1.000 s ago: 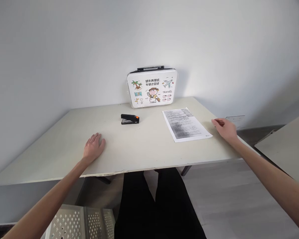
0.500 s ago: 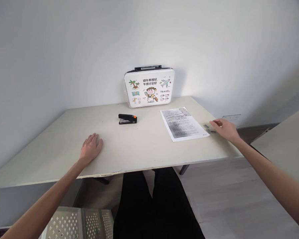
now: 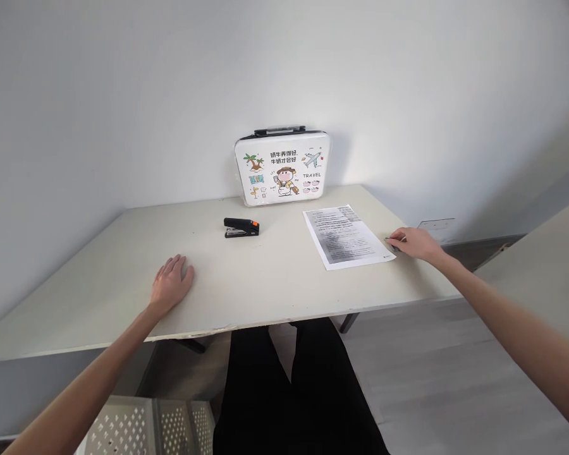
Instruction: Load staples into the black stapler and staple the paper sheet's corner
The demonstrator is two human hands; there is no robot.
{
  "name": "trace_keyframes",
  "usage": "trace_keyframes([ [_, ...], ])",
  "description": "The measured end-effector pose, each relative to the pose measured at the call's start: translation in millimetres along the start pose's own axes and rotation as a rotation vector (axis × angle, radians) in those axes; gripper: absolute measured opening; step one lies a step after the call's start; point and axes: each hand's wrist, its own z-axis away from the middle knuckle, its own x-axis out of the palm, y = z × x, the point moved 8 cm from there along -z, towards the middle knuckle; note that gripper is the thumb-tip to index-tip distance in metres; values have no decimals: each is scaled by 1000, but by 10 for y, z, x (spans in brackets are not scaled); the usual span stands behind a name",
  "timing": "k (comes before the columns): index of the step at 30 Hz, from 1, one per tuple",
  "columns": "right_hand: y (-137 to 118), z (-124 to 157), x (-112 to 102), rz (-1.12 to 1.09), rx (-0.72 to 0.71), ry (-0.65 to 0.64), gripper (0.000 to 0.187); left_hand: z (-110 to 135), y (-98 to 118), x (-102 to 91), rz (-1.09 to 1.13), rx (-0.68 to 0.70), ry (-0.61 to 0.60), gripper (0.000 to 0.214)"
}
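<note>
My left hand (image 3: 172,284) rests palm down on the white table (image 3: 265,284), its fingers stretched out and nothing held. Off the right edge of the printed sheet of paper (image 3: 345,237), my right hand (image 3: 415,244) has its thumb and fingers closed low over small grey staple strips (image 3: 395,248). It appears to pinch one strip; the fingers hide part of them. A black stapler (image 3: 241,228) with an orange patch lies on its side or base, jaws slightly apart, between my left hand and the paper.
A white case (image 3: 284,167) with cartoon prints and a black handle stands against the wall at the table's back. Under the left front edge is a perforated light-coloured container (image 3: 123,426). Another pale surface (image 3: 540,284) stands to the right.
My right hand has come down and slightly left onto the staple strips, covering most of them. The left hand stays put. The whole view has shifted a little.
</note>
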Motion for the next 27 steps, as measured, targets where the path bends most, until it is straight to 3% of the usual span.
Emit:
trace_keyframes([
  [5, 32, -34, -116, -16, 24, -37, 31, 1, -2, 10, 4, 5, 1, 63],
  [11, 207, 172, -227, -27, 72, -54, 42, -9, -16, 18, 14, 7, 13, 60],
  [22, 77, 228, -93, 66, 2, -8, 52, -1, 3, 1, 3, 8, 6, 63],
  [27, -40, 170, -51, 84, -57, -63, 36, 0, 8, -4, -2, 13, 4, 66],
])
